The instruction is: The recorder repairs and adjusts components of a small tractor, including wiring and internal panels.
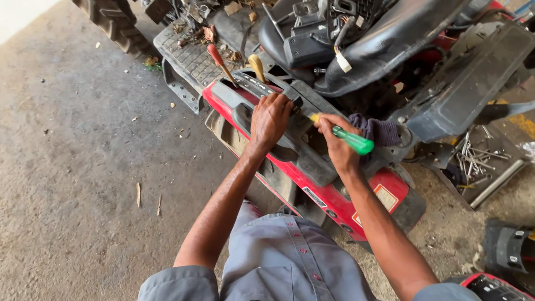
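Observation:
My right hand [336, 144] grips a screwdriver with a green and yellow handle [351, 139], its tip aimed at the dark plastic panel [290, 145] on the red fender [334, 200] of a small tractor. My left hand [270, 118] presses flat on that dark panel, just left of the screwdriver tip, fingers curled over its edge. A dark purple rag [380, 130] lies on the fender just behind my right hand.
Two levers with a red knob [214, 54] and a yellow knob [256, 66] stick up beyond my left hand. The black seat [384, 44] is tilted up. A tray of bolts and tools [476, 159] sits on the concrete floor [83, 156] at right.

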